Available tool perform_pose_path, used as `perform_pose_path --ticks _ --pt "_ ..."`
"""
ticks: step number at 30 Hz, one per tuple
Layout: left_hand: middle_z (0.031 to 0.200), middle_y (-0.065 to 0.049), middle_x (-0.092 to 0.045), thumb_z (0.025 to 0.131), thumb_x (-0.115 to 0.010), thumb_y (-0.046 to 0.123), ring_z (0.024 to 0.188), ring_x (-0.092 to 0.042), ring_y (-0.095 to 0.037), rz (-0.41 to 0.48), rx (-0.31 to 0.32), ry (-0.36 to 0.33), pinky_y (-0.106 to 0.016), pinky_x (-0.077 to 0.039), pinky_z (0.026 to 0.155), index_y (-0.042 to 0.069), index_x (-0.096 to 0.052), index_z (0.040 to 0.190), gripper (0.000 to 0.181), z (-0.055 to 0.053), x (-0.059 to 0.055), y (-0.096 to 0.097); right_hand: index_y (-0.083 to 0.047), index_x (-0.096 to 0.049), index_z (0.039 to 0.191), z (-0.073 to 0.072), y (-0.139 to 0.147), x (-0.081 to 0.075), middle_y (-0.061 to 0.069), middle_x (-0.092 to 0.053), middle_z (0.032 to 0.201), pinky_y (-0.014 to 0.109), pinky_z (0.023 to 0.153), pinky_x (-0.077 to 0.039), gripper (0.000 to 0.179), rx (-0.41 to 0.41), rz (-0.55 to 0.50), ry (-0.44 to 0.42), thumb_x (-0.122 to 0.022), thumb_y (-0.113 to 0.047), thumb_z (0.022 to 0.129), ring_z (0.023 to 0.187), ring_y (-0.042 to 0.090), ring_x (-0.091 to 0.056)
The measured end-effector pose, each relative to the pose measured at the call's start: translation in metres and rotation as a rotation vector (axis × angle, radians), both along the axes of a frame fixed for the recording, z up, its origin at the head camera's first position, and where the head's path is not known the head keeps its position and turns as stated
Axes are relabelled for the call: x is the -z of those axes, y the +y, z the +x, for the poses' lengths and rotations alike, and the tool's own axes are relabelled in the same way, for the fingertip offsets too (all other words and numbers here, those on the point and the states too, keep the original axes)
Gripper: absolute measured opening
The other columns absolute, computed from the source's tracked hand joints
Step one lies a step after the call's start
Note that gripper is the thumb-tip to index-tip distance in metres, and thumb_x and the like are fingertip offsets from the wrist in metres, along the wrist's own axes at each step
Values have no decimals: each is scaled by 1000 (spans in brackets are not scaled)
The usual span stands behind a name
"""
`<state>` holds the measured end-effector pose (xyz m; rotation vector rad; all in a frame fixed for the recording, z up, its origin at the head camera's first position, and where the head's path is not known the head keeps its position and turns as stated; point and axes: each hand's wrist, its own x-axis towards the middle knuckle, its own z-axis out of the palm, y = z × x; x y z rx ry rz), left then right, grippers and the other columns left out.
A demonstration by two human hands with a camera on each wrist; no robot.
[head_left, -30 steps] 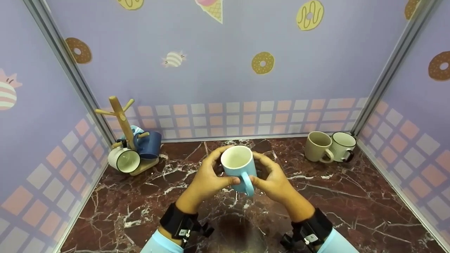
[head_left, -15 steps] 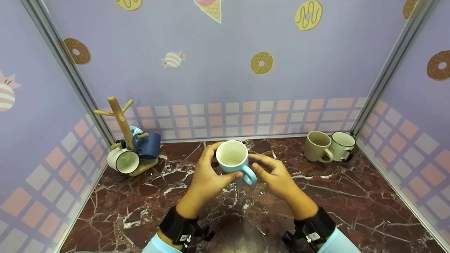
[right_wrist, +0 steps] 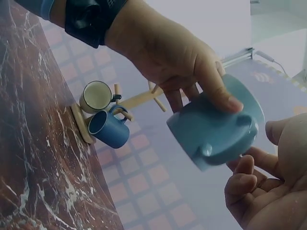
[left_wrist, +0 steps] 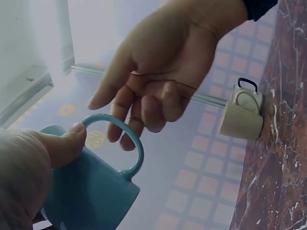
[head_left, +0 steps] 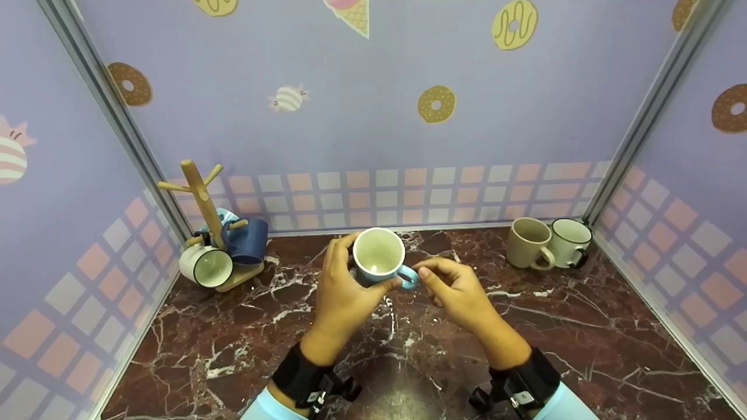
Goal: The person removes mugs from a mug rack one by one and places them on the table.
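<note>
My left hand (head_left: 344, 294) grips a light blue mug (head_left: 379, 252) by its body, above the middle of the table. The mug's pale inside faces up towards the head camera. In the left wrist view my left thumb (left_wrist: 69, 146) lies along the mug near its handle (left_wrist: 140, 154). The right hand (head_left: 458, 294) is just right of the handle, its fingers loosely bent. Both wrist views show the right thumb apart from the mug, with the other right fingers close beside the handle; whether they touch it I cannot tell.
At the back left a wooden mug tree (head_left: 201, 198) carries a white mug (head_left: 198, 265), a dark blue mug (head_left: 251, 242) and a partly hidden light blue item (head_left: 226, 214). A beige mug (head_left: 525, 245) and a white, black-rimmed mug (head_left: 566, 242) stand at the back right. Patterned walls enclose the marbled table (head_left: 233, 361).
The left hand has carried the mug slightly left and away from me, turning its handle rightwards. My right hand has come off the mug's body and is now beside the handle.
</note>
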<state>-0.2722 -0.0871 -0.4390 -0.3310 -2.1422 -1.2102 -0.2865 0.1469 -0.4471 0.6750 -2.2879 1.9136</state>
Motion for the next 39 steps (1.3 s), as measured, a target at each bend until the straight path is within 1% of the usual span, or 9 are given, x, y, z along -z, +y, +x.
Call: perform_pose_path --ticks 6,8,12,16,20,24,27,34,39 --pt "135 -12 -68 59 -114 40 129 -67 -30 -49 -33 39 -51 -60 115 7 -61 147 107 -1 8 6 12 -73 121 1 0 1 0 -65 79 18 54 -49 26 -70 -40 -53 -62 -10 115 59 3 -54" --pt "135 -12 -68 58 -114 41 129 -67 -30 -59 -41 43 -51 -60 115 7 -61 145 108 -2 10 7 13 -73 122 0 0 1 -2 -65 77 17 54 -49 27 -83 -27 -60 -62 -11 116 60 3 -55" --pt "134 -12 -67 57 -114 43 128 -67 -30 -81 -47 52 -52 -60 116 7 -61 143 107 -2 12 9 14 -72 122 -1 -1 1 0 -66 76 18 55 -50 30 -96 3 -72 -62 -13 116 60 4 -56" --pt "134 -11 -67 56 -113 46 128 -67 -30 -96 -37 59 -52 -60 116 7 -61 142 107 -2 13 10 11 -74 115 -3 -1 3 1 -66 78 18 56 -49 28 -92 50 -85 -65 -15 115 62 5 -56" --pt "135 -12 -67 58 -113 43 129 -68 -31 -99 -15 43 -54 -61 116 7 -61 142 106 -3 15 10 8 -76 109 -5 -1 4 -2 -64 76 18 56 -48 27 -91 120 -87 -67 -17 115 62 5 -55" --pt "137 -13 -66 60 -114 38 131 -69 -34 -87 10 -3 -57 -61 116 7 -61 145 104 -5 18 10 8 -77 109 -6 2 4 -2 -62 75 18 57 -49 26 -102 167 -94 -67 -15 114 62 5 -55" --pt "141 -14 -65 63 -112 38 137 -67 -38 -90 28 -52 -60 -60 117 7 -60 147 104 -7 20 10 9 -76 108 -7 2 4 -2 -62 76 18 57 -50 27 -103 179 -116 -66 -15 115 63 6 -55" --pt "151 -16 -63 78 -106 30 143 -64 -40 -89 131 -212 -63 -55 123 8 -54 163 102 -14 24 8 12 -76 107 -13 2 9 1 -70 77 23 58 -59 30 11 146 -188 -66 -14 115 65 11 -63" --pt "165 -17 -57 90 -98 33 151 -60 -40 -155 156 -297 -64 -52 127 8 -42 174 104 -15 26 8 14 -76 109 -19 3 13 5 -74 79 25 61 -64 29 70 110 -237 -65 -12 115 67 13 -66"
